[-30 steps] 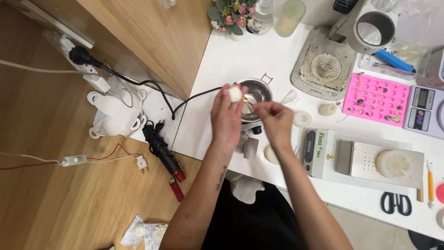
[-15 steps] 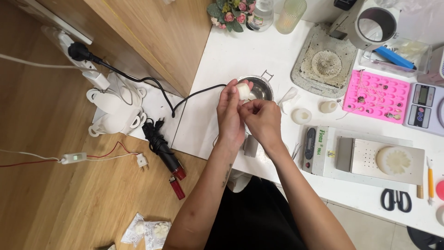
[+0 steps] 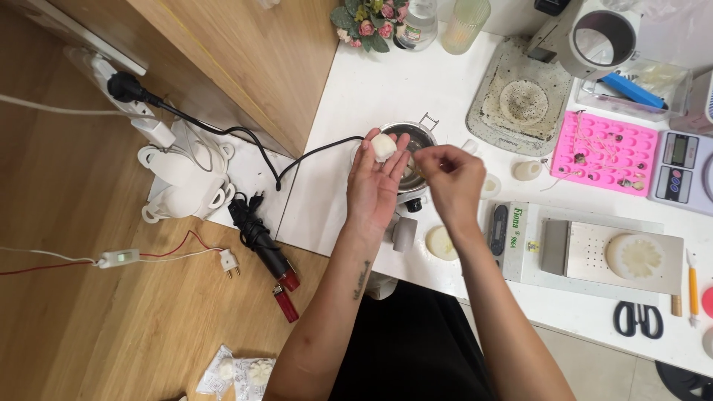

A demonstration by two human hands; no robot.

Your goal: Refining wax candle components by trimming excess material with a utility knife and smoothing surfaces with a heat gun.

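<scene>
- While most of the bench showed plainly, the far left of the floor was cut off: a white cable point(image 3: 44, 105) ran out of view at the edge, and the white power strip point(image 3: 111, 70) sat half hidden along the wooden panel.
- At the bottom edge, two clear packets point(image 3: 238, 373) holding pale flower shapes lay on the wooden floor, partly cropped.
- Near them lay a red lighter point(image 3: 284, 303), beside a black plug lead.
- The left hand point(image 3: 373, 186) was held palm up with fingers spread loosely, and a small white lump point(image 3: 383, 147) rested on its fingertips, just above the small metal pot point(image 3: 416, 137).
- That pot was mostly hidden behind both hands; what it held could not be made out.
- The right hand point(image 3: 451, 177) had its fingertips pressed together, pinching something thin near the lump; too small to tell what.
- A pale round disc point(image 3: 441, 243) lay on the white table point(image 3: 371, 82) below the right wrist.
- Right of it stood a flat box with a green label point(image 3: 523, 234), then a white round mould on a perforated plate point(image 3: 643, 255).
- Further back lay a pink mould tray point(image 3: 603, 152), and a digital scale point(image 3: 683, 172) was cut off at the right edge.
- Black scissors point(image 3: 637, 319) lay near the table's front edge.
</scene>
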